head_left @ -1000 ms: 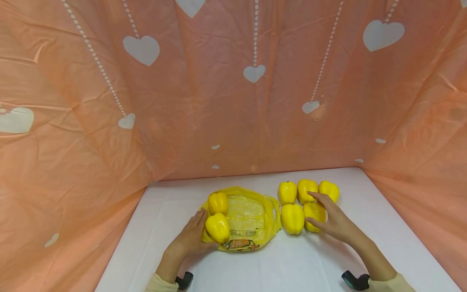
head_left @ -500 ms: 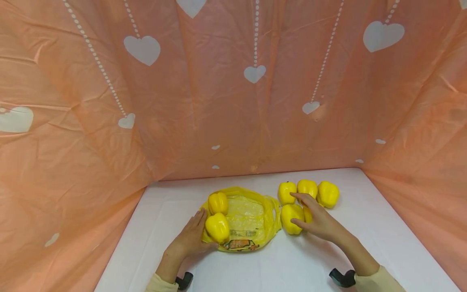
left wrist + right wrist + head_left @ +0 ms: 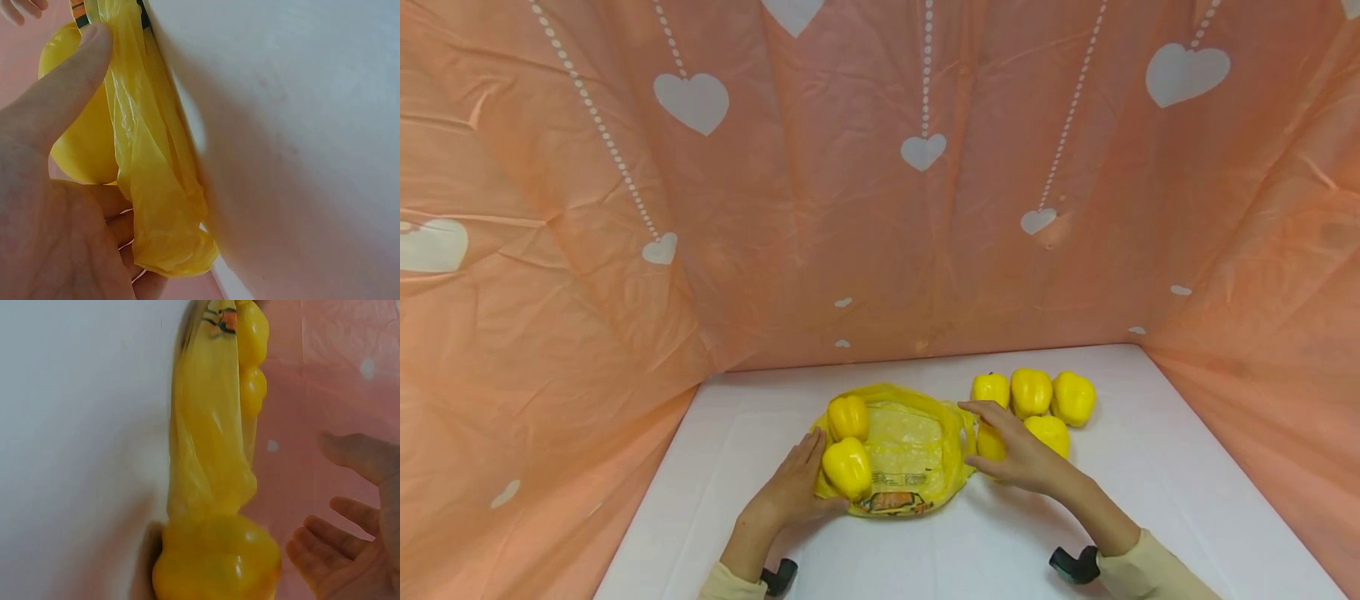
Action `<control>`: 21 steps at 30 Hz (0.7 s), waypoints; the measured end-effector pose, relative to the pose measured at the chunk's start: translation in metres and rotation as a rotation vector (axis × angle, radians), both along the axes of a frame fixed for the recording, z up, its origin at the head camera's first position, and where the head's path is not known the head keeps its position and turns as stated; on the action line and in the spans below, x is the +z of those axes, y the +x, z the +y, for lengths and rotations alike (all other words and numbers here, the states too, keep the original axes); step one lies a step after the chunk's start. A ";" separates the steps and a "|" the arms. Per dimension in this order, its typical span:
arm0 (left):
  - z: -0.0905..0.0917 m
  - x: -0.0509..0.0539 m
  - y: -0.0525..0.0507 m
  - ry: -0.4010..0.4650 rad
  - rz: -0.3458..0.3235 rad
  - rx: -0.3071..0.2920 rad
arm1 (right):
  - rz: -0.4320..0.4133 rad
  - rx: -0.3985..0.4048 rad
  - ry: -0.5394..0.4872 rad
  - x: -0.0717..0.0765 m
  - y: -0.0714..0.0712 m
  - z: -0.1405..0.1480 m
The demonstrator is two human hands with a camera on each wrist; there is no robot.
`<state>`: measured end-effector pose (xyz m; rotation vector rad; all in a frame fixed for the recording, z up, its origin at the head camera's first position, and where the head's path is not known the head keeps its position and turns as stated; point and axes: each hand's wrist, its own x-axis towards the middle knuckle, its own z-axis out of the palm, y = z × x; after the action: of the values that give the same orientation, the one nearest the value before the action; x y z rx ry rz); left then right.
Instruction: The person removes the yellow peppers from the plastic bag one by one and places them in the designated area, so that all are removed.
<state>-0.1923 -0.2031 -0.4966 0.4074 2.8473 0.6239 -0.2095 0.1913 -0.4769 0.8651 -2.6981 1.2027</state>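
1. Two yellow peppers, the nearer pepper (image 3: 847, 469) and the farther pepper (image 3: 847, 417), sit within the left side of the yellow plastic bag (image 3: 910, 433), just beside our left hand (image 3: 793, 483). That hand lies relaxed along the bag's left wall, fingers extended and touching the plastic.
2. Right of the bag, the partly hidden pepper (image 3: 990, 442) lies just beside its edge, under our right hand (image 3: 1022, 454). The thumb and fingers there are spread apart and grasp nothing.
3. Four more peppers lie to the bag's right: the front-row pepper (image 3: 1047, 434), then a back row with the first pepper (image 3: 990, 388), the middle pepper (image 3: 1031, 392) and the end pepper (image 3: 1073, 398), farthest from the bag.
4. From our left wrist, we see what the head view hides: the thumb against the bag's crinkled outer side, fingers reaching behind it. From our right wrist, we see a gap between the right fingers and the bag, which the head view leaves unclear.
5. Beneath the bag spreads a white surface (image 3: 865, 558); on the bag's near side we see a dark-and-orange print (image 3: 891, 502).
6. Beyond the bag, and out to both sides, hangs a creased orange backdrop (image 3: 850, 250) with white hearts (image 3: 691, 102) and dotted lines.
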 end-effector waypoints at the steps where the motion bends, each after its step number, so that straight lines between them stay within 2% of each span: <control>1: 0.000 0.000 0.000 0.004 0.002 0.001 | -0.010 0.006 0.004 0.000 0.000 -0.002; 6: 0.000 0.002 0.002 0.012 -0.006 0.009 | -0.046 0.059 0.000 -0.004 -0.003 -0.015; 15: 0.000 0.001 0.002 0.017 -0.009 0.010 | -0.048 0.137 -0.027 -0.007 -0.006 -0.039; 21: 0.000 0.001 0.001 0.008 -0.001 0.010 | -0.069 0.169 0.009 -0.008 -0.008 -0.058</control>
<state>-0.1913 -0.2033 -0.4951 0.3937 2.8484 0.6378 -0.2171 0.1333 -0.4850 1.0929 -2.7327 1.2741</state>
